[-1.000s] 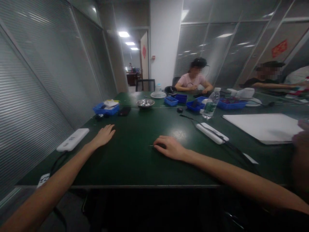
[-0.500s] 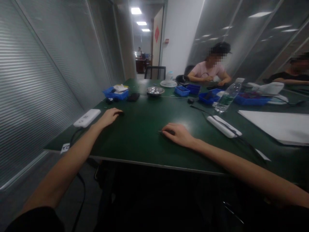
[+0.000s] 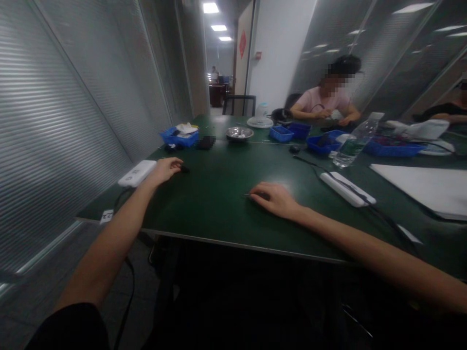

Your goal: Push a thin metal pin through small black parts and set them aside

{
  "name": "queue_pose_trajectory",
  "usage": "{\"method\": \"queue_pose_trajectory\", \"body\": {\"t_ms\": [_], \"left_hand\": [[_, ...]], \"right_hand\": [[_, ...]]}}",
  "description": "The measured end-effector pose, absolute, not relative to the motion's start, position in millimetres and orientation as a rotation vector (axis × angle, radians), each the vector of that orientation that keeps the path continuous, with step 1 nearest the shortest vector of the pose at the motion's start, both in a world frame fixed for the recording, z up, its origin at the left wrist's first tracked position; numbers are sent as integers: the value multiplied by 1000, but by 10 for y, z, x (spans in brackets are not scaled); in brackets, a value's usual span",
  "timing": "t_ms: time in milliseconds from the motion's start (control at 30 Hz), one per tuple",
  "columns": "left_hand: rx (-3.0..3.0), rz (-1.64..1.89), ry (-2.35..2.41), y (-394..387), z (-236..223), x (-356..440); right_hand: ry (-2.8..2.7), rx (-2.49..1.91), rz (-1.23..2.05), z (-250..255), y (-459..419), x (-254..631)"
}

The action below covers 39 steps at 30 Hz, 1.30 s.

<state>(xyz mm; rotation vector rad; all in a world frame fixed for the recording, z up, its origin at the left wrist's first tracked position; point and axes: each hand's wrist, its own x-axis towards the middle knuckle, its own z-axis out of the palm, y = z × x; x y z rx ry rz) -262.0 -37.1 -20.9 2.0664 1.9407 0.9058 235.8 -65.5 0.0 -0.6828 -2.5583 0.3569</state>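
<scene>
My left hand is over the left part of the green table, beside a white power strip. Its fingers are bent together, with a small dark piece at their tips; the piece's kind is too small to make out. Toward the middle, my right hand rests on the tabletop with its fingers curled closed. A thin tool with a narrow, pale metal tip sticks out to the left from its thumb and forefinger. The tool's handle is mostly hidden in the hand.
The white power strip stands at the left edge, another with a black cable at the right. Farther back are a metal bowl, blue trays, and a tilted water bottle. A co-worker sits across.
My left hand's fingers have curled in from a flatter pose, and the dark piece shows more plainly at their tips. My right hand keeps its grip. The whole view has shifted slightly.
</scene>
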Motion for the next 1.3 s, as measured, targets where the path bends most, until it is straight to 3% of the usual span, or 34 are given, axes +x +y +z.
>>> {"method": "queue_pose_trajectory", "body": {"t_ms": [667, 1033, 1300], "left_hand": [[2281, 991, 1796, -299, -155, -2179], [2157, 1187, 1939, -247, -135, -2334], [2012, 1210, 1842, -280, -181, -2477]], "right_hand": [[-2590, -668, 307, 11, -681, 2352], [-2833, -582, -200, 144, -831, 2284], [-2822, -614, -31, 401, -843, 2273]]}}
